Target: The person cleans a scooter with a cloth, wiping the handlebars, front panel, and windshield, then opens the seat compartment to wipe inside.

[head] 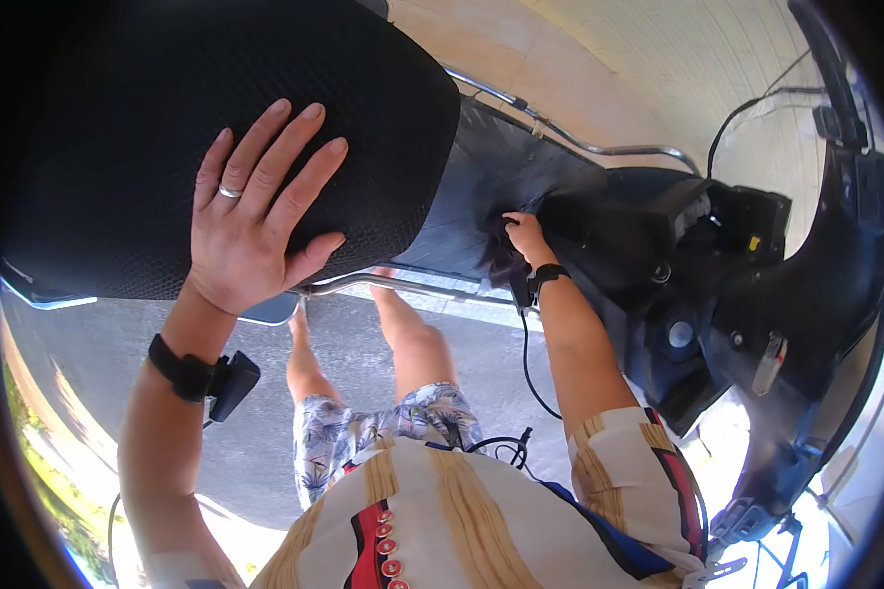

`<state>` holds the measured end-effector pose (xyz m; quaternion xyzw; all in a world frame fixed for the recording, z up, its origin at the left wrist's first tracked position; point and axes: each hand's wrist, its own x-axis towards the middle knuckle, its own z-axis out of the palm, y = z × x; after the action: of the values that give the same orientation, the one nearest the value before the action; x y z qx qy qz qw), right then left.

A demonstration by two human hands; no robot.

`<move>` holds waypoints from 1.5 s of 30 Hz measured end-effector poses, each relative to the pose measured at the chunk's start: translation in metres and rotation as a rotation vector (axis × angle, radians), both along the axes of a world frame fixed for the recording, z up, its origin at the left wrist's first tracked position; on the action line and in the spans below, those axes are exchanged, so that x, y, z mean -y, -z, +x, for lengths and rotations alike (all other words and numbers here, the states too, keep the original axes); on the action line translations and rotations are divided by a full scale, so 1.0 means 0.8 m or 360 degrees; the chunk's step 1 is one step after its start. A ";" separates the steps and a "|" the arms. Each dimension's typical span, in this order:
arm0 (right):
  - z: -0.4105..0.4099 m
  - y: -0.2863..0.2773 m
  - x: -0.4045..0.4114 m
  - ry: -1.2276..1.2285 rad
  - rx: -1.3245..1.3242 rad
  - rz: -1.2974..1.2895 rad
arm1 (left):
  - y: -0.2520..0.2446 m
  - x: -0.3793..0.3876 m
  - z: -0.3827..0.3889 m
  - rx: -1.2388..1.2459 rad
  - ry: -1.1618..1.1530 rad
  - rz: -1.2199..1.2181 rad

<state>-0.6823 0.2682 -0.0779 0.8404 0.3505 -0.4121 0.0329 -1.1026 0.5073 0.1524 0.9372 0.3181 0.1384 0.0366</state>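
My left hand [254,213], with a ring on one finger, lies flat with spread fingers on the black textured seat [383,125] of a scooter. Over the scooter's dark footboard [479,177], my right hand [524,234] grips a dark, crumpled cloth [502,259] against the surface near the front panel. Parts of the cloth are hidden by the hand. Each wrist wears a black strap with a small device; a cable hangs from the one on the right.
Chrome side rails [442,293] run along both sides of the footboard. At the right are the scooter's black front panel [619,213], an open compartment [759,213] and the handlebar area [744,519]. A pale wall or floor lies beyond. My legs stand on grey pavement [243,361].
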 end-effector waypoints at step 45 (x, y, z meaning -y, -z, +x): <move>-0.197 0.058 -0.103 0.0711 -0.0321 0.0554 | 0.020 0.071 0.126 -0.0081 0.0148 0.0308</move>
<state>-0.8402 0.3502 -0.1242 0.8445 0.2236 -0.4244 -0.2382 -1.0015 0.4501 0.1366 0.9533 0.2603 0.1428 -0.0558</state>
